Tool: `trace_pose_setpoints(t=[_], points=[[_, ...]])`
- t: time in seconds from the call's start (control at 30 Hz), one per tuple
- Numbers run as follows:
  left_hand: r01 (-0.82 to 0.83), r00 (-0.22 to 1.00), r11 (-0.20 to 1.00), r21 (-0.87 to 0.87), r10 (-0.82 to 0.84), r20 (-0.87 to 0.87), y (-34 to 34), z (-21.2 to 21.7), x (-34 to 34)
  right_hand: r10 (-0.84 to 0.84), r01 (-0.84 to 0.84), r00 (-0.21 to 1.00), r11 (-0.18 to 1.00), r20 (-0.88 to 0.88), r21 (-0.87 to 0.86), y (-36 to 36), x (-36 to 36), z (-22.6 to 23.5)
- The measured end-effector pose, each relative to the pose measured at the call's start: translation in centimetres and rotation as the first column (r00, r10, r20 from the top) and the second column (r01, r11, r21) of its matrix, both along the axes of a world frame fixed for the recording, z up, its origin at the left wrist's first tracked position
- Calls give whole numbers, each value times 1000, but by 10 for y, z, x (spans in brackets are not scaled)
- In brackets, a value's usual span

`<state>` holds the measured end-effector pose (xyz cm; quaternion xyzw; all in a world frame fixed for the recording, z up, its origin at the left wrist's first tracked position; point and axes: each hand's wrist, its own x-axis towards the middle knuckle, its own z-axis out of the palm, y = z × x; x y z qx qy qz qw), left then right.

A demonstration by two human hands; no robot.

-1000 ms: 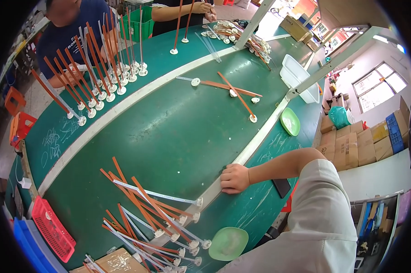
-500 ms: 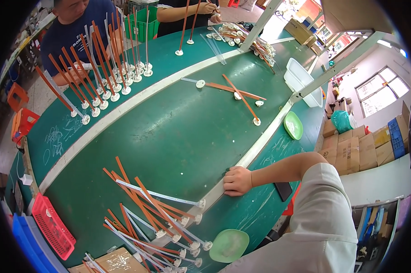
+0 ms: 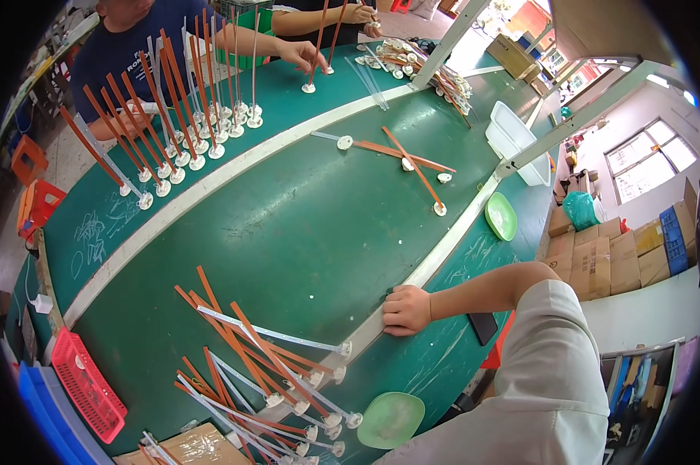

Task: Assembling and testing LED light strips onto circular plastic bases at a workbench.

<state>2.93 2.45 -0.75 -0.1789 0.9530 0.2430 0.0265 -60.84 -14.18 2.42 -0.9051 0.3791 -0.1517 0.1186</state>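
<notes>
While the right hand (image 3: pixel 406 309) rests on the green table (image 3: pixel 288 232), its fingers are curled into a loose fist, knuckles against the white dividing strip (image 3: pixel 435 263) that runs along the tabletop; whether anything is enclosed in the fist cannot be told. The left hand does not show in the head view.

Nearest to that hand, toward the lower left, lies a loose pile of orange and clear rods (image 3: pixel 257 364) with small white round bases, crossing one another flat on the table, apart from the hand. A light green shallow dish (image 3: pixel 391 419) sits just below the pile near the table edge. A second green dish (image 3: pixel 501 216) lies further along the same edge, beyond the forearm.

Mid-table, a few more orange rods (image 3: pixel 412 159) lie crossed. On the far side, many rods stand upright on their bases in a row (image 3: pixel 179 132). A co-worker's hand (image 3: pixel 302 56) touches an upright rod there. A red basket (image 3: pixel 90 385) sits at lower left, and a white bin (image 3: pixel 517 139) at the far right.
</notes>
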Motion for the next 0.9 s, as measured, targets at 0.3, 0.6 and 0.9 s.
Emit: trace_pose_setpoints(t=[0.3, 0.6, 0.9], points=[[-121, 981, 991, -55, 111, -161, 5, -9, -3, 0, 0, 1000, 1000, -1, 0, 2, 0, -2], [-127, 981, 988, -86, 112, -158, -17, 7, -20, 60, -59, 998, 997, -7, 52, -6, 2, 1], [-274, 961, 960, -60, 270, -61, 21, -19, 0, -585, 534, 785, 806, 205, 254, -201, 0, 54]])
